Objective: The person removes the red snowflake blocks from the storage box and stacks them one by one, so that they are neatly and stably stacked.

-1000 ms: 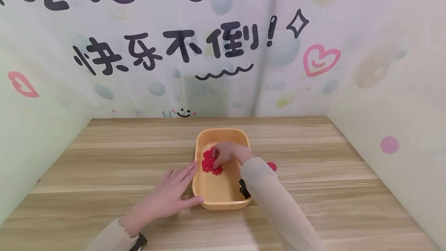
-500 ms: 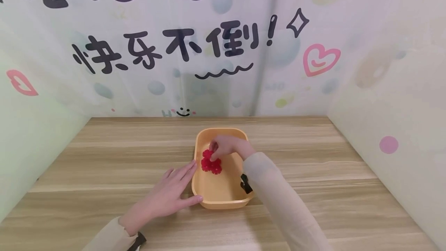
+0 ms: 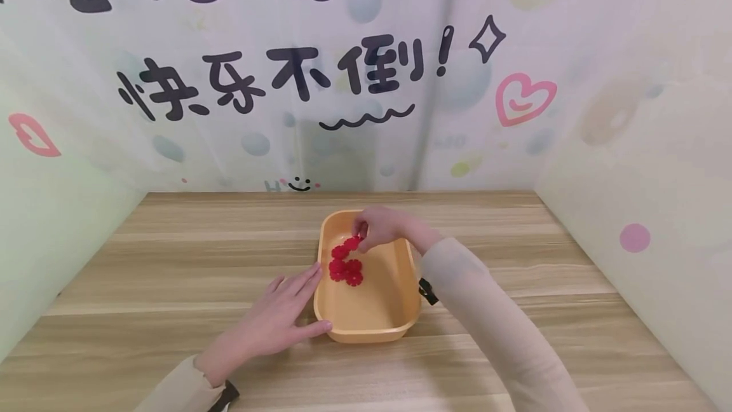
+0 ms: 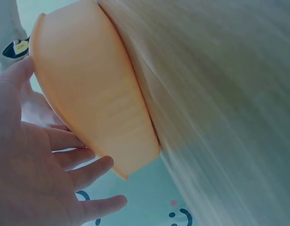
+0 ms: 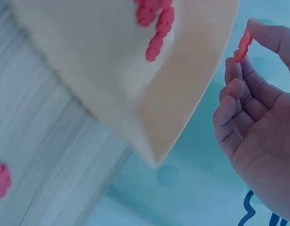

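A yellow-orange plastic box sits on the table, with several red notched plastic discs clustered at its left side. My right hand is above the box's far part. Between thumb and fingertip it pinches one red disc, seen nearly edge-on in the right wrist view. My left hand rests against the box's left side, fingers extended. In the left wrist view its thumb and some fingertips touch the rim.
In the right wrist view, another red disc lies on the wood-grain table outside the box. A printed curtain stands behind the table, with pale walls at both sides.
My right hand has moved up and slightly right, away from the clustered discs, and now holds one disc higher. My left hand and the box have stayed almost in place.
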`<state>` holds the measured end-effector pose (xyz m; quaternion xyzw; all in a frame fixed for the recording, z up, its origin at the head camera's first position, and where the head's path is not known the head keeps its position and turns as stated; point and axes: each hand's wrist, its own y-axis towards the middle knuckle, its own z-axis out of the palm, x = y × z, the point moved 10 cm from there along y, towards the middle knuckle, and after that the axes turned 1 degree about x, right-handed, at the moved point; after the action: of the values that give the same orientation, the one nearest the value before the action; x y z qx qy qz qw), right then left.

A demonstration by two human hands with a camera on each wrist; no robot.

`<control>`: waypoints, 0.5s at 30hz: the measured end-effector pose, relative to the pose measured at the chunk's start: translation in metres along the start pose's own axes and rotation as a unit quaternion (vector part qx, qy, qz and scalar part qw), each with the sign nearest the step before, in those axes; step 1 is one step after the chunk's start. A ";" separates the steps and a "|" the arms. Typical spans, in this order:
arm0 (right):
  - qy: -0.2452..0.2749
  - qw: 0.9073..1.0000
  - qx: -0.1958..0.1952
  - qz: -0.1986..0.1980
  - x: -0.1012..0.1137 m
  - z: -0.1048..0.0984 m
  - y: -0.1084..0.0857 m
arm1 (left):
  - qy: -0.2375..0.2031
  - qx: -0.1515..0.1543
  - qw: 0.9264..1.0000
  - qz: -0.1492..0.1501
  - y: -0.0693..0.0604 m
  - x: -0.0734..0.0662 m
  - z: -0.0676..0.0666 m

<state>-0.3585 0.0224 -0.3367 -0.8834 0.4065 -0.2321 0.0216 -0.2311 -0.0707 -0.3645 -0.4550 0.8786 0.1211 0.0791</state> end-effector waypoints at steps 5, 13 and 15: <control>-0.009 1.000 0.002 -0.011 -0.006 -0.001 -0.017 | -0.008 0.005 1.000 -0.006 0.000 0.001 0.001; -0.020 0.998 -0.010 -0.059 -0.011 0.000 -0.036 | -0.012 0.013 1.000 -0.019 0.000 0.003 0.003; -0.022 0.997 -0.013 -0.069 -0.010 0.000 -0.041 | -0.012 0.013 1.000 -0.020 0.000 0.004 0.003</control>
<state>-0.3350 0.0576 -0.3315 -0.9147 0.3467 -0.2077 0.0028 -0.2334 -0.0723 -0.3685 -0.4703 0.8698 0.1128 0.0978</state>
